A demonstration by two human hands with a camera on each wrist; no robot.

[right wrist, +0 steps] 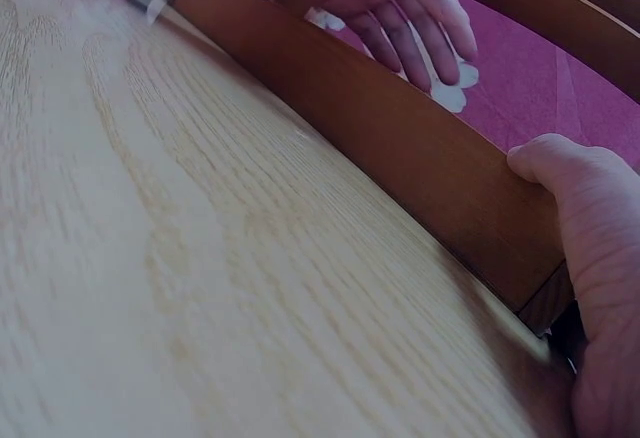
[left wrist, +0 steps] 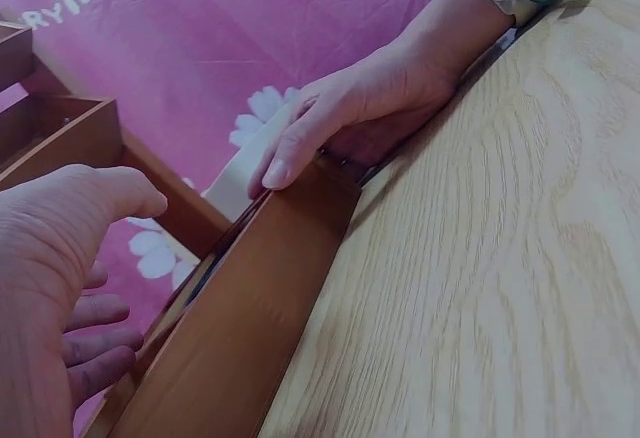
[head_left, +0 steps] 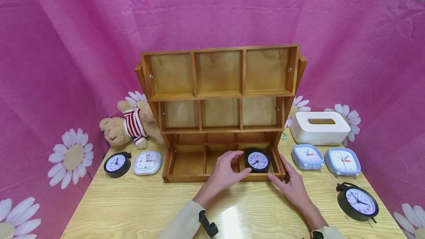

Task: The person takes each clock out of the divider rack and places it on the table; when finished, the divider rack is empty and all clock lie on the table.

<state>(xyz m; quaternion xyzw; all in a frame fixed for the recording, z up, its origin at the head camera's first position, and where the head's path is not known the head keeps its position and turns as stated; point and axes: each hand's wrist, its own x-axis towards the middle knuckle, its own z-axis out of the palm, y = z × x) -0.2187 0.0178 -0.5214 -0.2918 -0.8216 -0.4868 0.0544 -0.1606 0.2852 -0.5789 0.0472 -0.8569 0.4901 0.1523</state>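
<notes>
A round black alarm clock [head_left: 257, 160] with a white dial stands in the bottom right compartment of a tiered wooden shelf [head_left: 212, 178]. Left of that clock, my left hand [head_left: 223, 172] hovers over the front rim, fingers and thumb spread and nothing between them. My right hand [head_left: 293, 185] rests at the shelf's front right corner, thumb on the front rim and fingers along the outer side. In the right wrist view, that thumb [right wrist: 560, 163] lies on the top edge of the front board [right wrist: 400, 148].
On the right are two blue clocks [head_left: 307, 156] [head_left: 342, 161], a black alarm clock [head_left: 360, 203] and a white tissue box [head_left: 320, 135]. To the left sit another black clock [head_left: 117, 164], a pale blue clock [head_left: 148, 162] and a teddy bear [head_left: 132, 124]. A pink curtain [head_left: 212, 17] hangs behind.
</notes>
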